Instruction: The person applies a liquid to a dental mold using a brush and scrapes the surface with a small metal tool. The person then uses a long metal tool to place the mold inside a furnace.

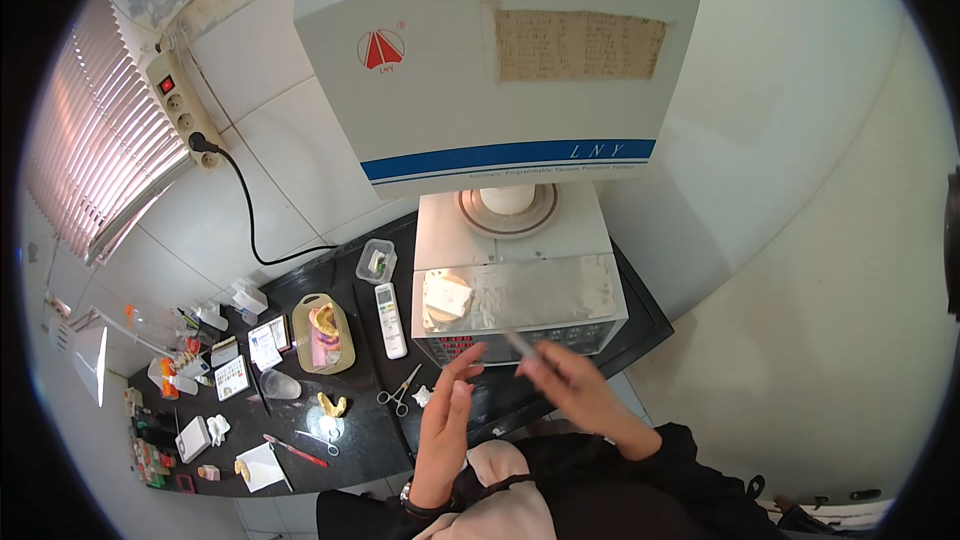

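My right hand point(578, 392) is closed round a slim grey metal tool point(522, 346). Motion blurs the tool, so its exact kind cannot be made out. Its tip points toward the front edge of the porcelain furnace point(540, 305). Just left of it, my left hand point(447, 432) is held up with fingers stretched and nothing visible in them, in front of the furnace's keypad point(458, 344). On the furnace's metal top, at the left, a white block point(448, 294) rests on a round tan pad point(432, 316).
Scissor-like clamps point(400, 392) and a white remote control point(391, 320) lie left of the furnace. Further left are a tray point(345, 350) holding dental models, a yellow dental cast point(332, 405), a plastic cup point(280, 384) and a red-handled tool point(300, 452). The furnace head point(430, 110) overhangs the back.
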A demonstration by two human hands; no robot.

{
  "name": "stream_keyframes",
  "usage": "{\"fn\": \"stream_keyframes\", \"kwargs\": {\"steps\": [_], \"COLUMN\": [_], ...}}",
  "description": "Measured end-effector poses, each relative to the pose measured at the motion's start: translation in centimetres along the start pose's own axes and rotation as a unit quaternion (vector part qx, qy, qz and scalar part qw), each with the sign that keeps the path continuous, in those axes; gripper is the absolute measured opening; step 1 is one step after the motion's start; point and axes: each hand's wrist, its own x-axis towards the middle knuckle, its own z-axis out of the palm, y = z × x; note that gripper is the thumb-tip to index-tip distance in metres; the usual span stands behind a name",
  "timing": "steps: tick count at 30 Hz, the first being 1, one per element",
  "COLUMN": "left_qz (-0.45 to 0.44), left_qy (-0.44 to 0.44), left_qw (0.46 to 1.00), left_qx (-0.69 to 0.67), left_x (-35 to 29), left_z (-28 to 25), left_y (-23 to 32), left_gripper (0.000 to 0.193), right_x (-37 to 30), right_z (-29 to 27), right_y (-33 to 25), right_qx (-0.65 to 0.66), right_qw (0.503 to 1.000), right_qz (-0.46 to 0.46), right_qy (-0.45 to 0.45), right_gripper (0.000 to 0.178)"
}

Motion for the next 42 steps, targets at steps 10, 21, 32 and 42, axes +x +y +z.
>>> {"fn": "stream_keyframes", "kwargs": {"steps": [10,21,32,42], "left_qz": [-0.083,-0.072,-0.069,-0.079], "left_qy": [0.055,0.091,0.111,0.107], "left_qw": [0.994,0.992,0.988,0.988], "left_qx": [-0.043,-0.053,-0.084,-0.077], "left_x": [-3.0,-3.5,-4.2,-4.1], "left_z": [-2.6,-3.9,-4.9,-5.6], "left_y": [-2.1,-2.8,-3.7,-4.1], "left_gripper": [0.026,0.025,0.022,0.024], "right_x": [2.7,7.9,11.6,12.1], "right_z": [-6.1,-8.4,-8.8,-8.2], "right_y": [-1.0,0.1,-0.2,-0.6], "right_qx": [0.171,0.256,0.222,0.194], "right_qw": [0.980,0.958,0.967,0.974], "right_qz": [0.091,0.131,0.126,0.120], "right_qy": [0.047,0.006,-0.021,-0.001], "right_gripper": [0.026,0.031,0.027,0.028]}}
